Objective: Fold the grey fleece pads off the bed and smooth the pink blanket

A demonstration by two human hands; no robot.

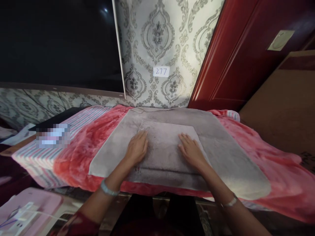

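A grey towel (221,147) lies spread over a pink-red fleece blanket (81,147) on a table. In its middle a smaller folded grey cloth (163,144) rests on top. My left hand (136,147) lies flat on the folded cloth's left edge, fingers stretched forward. My right hand (192,149) presses flat on its right edge, fingers also extended. Both hands hold nothing. I wear a bracelet on each wrist.
A striped blanket (36,154) covers the table's left end. A dark screen (59,42) hangs on the patterned wall, which bears a label reading 277 (161,71). A red-brown door (246,49) stands at right. A pink object (29,208) sits at lower left.
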